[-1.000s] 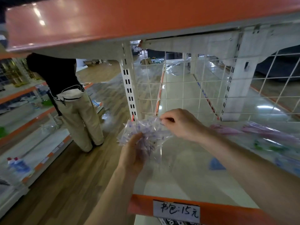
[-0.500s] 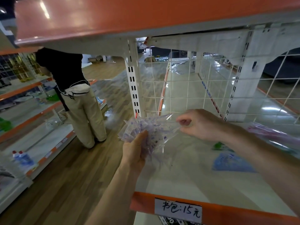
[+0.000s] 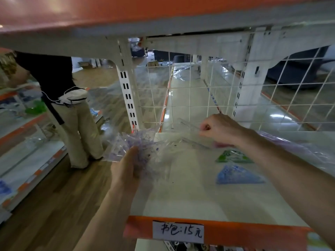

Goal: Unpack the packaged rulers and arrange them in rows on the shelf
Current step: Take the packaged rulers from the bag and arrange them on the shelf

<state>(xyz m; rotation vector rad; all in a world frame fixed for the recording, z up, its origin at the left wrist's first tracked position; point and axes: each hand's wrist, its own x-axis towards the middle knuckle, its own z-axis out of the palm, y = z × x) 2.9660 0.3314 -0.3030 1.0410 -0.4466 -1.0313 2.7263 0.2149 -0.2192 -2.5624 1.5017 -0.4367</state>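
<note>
Both hands are working above the shelf [image 3: 181, 200]. At about seven o'clock from the frame's centre, the left hand [image 3: 126, 171] is gripping a crumpled bundle of packaged rulers [image 3: 139, 147], clear film with purple print, its thumb curled over the front. The bundle is fanning out toward eleven o'clock of that hand, over the shelf's left edge. At two o'clock of the left hand, the right hand [image 3: 219, 131] is curling into a tight pinch on one end of a clear ruler [image 3: 187, 124], which is pointing toward ten o'clock, held in the air before the wire grid [image 3: 190, 98]. Faint clear film is showing between bundle and right hand; what it is cannot be told.

At five o'clock of the right hand, a green triangular packet [image 3: 233, 156] is lying flat on the shelf, with a blue triangular packet [image 3: 237, 175] just beside it at six o'clock. A handwritten price label [image 3: 178, 231] is sitting on the orange front strip at six o'clock of the frame. At nine o'clock, a person [image 3: 72, 124] in beige trousers is standing in the aisle.
</note>
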